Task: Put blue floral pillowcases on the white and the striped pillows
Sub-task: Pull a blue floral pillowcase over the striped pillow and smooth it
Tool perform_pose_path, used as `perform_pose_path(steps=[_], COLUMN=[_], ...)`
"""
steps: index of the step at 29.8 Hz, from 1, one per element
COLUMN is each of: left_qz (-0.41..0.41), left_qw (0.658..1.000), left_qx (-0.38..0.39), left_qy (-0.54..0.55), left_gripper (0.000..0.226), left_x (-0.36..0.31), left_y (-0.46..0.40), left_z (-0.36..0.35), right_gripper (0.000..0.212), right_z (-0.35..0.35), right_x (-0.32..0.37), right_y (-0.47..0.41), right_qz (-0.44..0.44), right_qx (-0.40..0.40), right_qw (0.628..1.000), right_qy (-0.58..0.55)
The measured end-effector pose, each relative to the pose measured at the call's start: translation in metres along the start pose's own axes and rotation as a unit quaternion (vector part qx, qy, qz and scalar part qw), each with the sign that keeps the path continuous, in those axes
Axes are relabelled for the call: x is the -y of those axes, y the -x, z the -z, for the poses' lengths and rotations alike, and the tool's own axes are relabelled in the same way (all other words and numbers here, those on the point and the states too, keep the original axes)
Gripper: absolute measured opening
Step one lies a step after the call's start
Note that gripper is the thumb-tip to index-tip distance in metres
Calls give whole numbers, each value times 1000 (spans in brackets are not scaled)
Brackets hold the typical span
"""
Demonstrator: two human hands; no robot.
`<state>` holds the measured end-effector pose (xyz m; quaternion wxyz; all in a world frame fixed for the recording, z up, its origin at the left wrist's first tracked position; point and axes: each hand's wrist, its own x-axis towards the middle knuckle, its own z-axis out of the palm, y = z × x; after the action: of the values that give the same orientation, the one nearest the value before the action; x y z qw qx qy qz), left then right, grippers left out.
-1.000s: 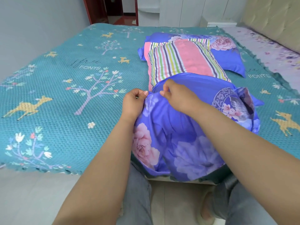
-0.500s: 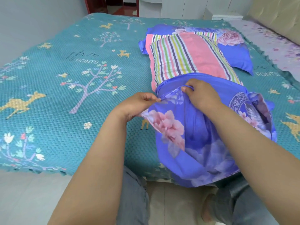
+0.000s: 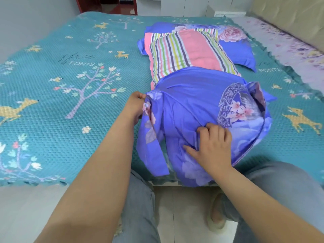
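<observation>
A striped pillow lies lengthwise on the bed, its near half inside a blue floral pillowcase that hangs over the bed's front edge. My left hand grips the pillowcase's left edge near its opening. My right hand rests on the bunched lower part of the case, its fingers curled into the fabric. Behind the striped pillow lies another pillow in a blue floral case.
The bed carries a teal bedspread with trees and deer. A floral sheet and a padded headboard are at the right. My knees in grey trousers and the pale floor are below the bed edge.
My right hand has moved from the pillowcase's opening down to its lower, bunched part. My left hand has shifted to the case's left edge, and the case sits a little further up the pillow.
</observation>
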<state>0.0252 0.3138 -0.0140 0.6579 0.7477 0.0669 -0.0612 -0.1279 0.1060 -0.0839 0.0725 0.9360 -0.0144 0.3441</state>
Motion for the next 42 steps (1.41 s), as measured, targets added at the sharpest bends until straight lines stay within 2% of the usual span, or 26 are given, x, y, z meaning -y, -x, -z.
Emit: perform_pose_path(steps=[2, 4, 7, 8, 9, 11, 12, 13, 14, 15, 16, 17, 18, 19, 20, 21, 23, 24, 25, 28, 31, 33, 35, 37, 39, 42], left_qz=[13, 24, 31, 37, 45, 55, 61, 61, 66, 70, 70, 67, 61, 53, 49, 43, 34, 25, 12, -27, -69, -97, -133, -147, -136, -150], left_qw=[997, 991, 983, 980, 980, 977, 974, 974, 972, 972, 974, 979, 982, 984, 983, 981, 979, 980, 982, 991, 991, 986, 980, 982, 988, 975], left_qx=[15, 24, 50, 55, 55, 82, 104, 127, 148, 155, 160, 157, 158, 161, 171, 187, 200, 195, 185, 133, 89, 67, 32, -2, -7, 52], left_qy=[72, 131, 174, 186, 188, 189, 192, 179, 172, 162, 145, 116, 85, 58, 46, 40, 39, 35, 28, -3, -68, -117, -146, -122, -68, -156], left_gripper=[24, 29, 24, 23, 25, 38, 43, 45, 44, 41, 36, 29, 25, 24, 24, 23, 21, 22, 23, 27, 30, 31, 31, 27, 28, 34], left_x=[-2, -3, 1, 2, 2, 1, -1, -2, -3, -2, -2, 0, 1, 3, 4, 4, 3, 2, 2, 5, 9, 9, 7, -1, -10, -13], left_y=[8, 18, 19, 18, 19, 25, 30, 33, 37, 37, 36, 33, 34, 33, 33, 34, 35, 36, 36, 35, 35, 37, 38, 41, 47, 53], left_z=[-3, -6, 2, 5, 7, 6, 6, 3, 1, 2, 2, 4, 7, 11, 14, 17, 25, 29, 30, 36, 35, 33, 29, 25, 26, 31], right_gripper=[33, 21, 15, 16, 14, 12, 12, 13, 20, 31, 43, 53, 62, 66, 64, 58, 39, 30, 26, 38, 23, 20, 20, 19, 20, 24], right_z=[-6, -5, 9, 18, 26, 49, 58, 70, 79, 87, 93, 100, 107, 111, 114, 115, 109, 104, 98, 75, 64, 63, 66, 69, 66, 51], right_x=[-8, -20, -37, -42, -47, -61, -70, -78, -85, -89, -93, -93, -92, -90, -85, -78, -50, -31, -13, 27, 37, 42, 48, 46, 39, 25], right_y=[0, -7, -26, -34, -44, -67, -78, -87, -92, -96, -96, -96, -94, -92, -92, -92, -93, -94, -96, -100, -109, -119, -132, -149, -166, -180], right_qz=[-18, -26, -29, -70, -137, -257, -285, -279, -241, -189, -142, -104, -73, -48, -33, -30, -53, -47, -15, 44, 21, 9, -5, -29, -54, -70], right_qx=[5, -10, -18, -14, -13, -42, -61, -52, -6, 84, 211, 347, 469, 546, 557, 516, 354, 287, 259, 264, 195, 175, 177, 177, 175, 199], right_qw=[999, 1000, 985, 963, 923, 820, 791, 801, 833, 867, 893, 893, 865, 831, 827, 852, 909, 913, 912, 926, 956, 951, 929, 915, 919, 936], right_qy=[27, 2, -170, -262, -359, -510, -538, -527, -498, -453, -370, -265, -164, -93, -68, -87, -215, -287, -317, -266, -216, -254, -324, -361, -350, -282])
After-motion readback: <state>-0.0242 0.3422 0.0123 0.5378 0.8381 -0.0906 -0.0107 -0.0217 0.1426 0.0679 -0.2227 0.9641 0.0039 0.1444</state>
